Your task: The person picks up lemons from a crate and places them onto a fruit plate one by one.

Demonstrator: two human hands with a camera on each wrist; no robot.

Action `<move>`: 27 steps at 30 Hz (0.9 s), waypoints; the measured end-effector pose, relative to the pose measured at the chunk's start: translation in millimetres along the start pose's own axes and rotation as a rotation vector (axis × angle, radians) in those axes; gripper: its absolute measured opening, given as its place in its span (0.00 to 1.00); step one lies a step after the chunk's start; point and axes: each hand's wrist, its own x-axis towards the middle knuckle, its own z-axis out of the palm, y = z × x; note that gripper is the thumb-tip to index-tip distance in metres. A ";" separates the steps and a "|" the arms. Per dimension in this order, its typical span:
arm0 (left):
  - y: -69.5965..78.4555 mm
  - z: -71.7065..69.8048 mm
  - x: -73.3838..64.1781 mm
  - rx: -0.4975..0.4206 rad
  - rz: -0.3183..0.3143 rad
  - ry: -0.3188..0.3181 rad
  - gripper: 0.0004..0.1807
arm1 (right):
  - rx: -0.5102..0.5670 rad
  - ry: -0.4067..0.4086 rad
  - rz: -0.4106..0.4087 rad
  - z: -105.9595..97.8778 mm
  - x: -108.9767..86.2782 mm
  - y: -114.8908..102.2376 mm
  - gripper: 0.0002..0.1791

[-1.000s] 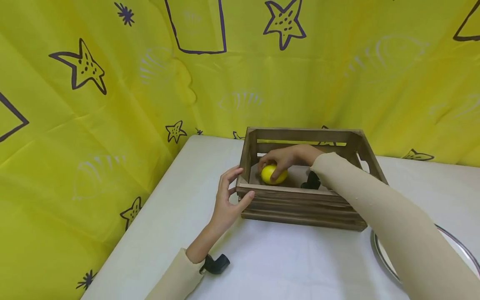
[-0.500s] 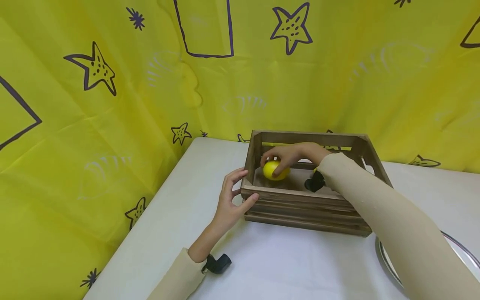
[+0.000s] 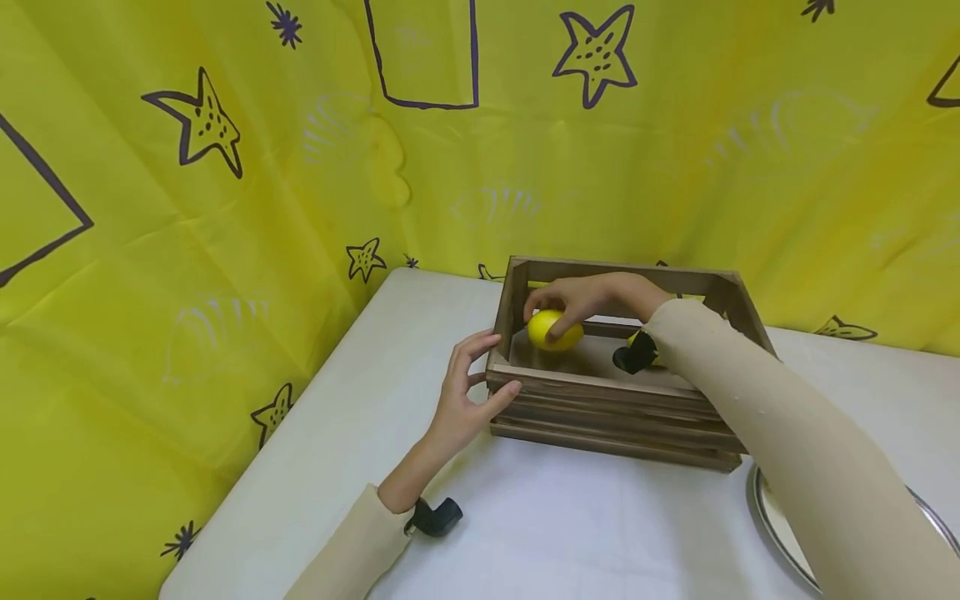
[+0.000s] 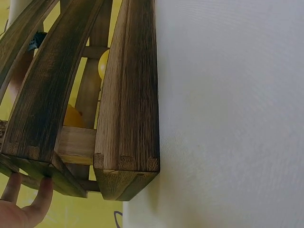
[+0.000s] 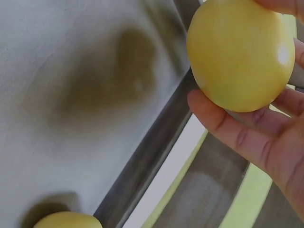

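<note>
A dark brown slatted wooden crate (image 3: pixel 607 404) stands on the table, its open top facing up. Inside its left part my right hand (image 3: pixel 577 298) holds a smooth, oval yellow fruit (image 3: pixel 556 331), thumb on the near side and fingers over the far side. In the right wrist view this fruit (image 5: pixel 240 54) hangs above the crate floor, with a blurred shadow below. My left hand (image 3: pixel 463 393) grips the crate's front left corner, thumb on the front board and fingers along the end. The left wrist view shows two of its fingertips (image 4: pixel 43 190) against the end board.
Another yellow fruit (image 5: pixel 69 221) lies on the crate floor, mostly hidden behind the right wrist camera (image 3: pixel 634 353) in the head view. A round metal-rimmed tray (image 3: pixel 776 521) lies at the right, partly under my right sleeve. Behind the white table hangs a yellow curtain (image 3: pixel 465 158).
My right hand has risen slightly with the yellow fruit, and more of the other fruit shows beside the wrist. My left hand keeps its grip on the corner. The head view has shifted a little.
</note>
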 end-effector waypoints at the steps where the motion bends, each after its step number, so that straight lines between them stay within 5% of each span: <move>1: 0.0 0.7 0.1 -0.001 -0.001 -0.002 0.34 | -0.003 0.003 -0.007 -0.7 -1.6 0.3 0.28; 7: 0.3 2.4 0.8 0.005 -0.013 -0.001 0.34 | -0.016 0.007 -0.040 -6.1 -12.2 -0.3 0.28; 15: 1.1 2.1 -0.4 0.002 -0.007 0.004 0.34 | 0.153 0.002 -0.011 -6.9 -29.6 -10.9 0.23; 22: 1.3 3.3 -0.6 0.006 -0.006 0.010 0.34 | 0.033 0.045 -0.059 -11.1 -43.6 -16.7 0.23; 27: 3.0 5.6 -1.2 0.005 -0.007 0.014 0.34 | 0.063 0.039 -0.055 -12.7 -57.0 -20.6 0.24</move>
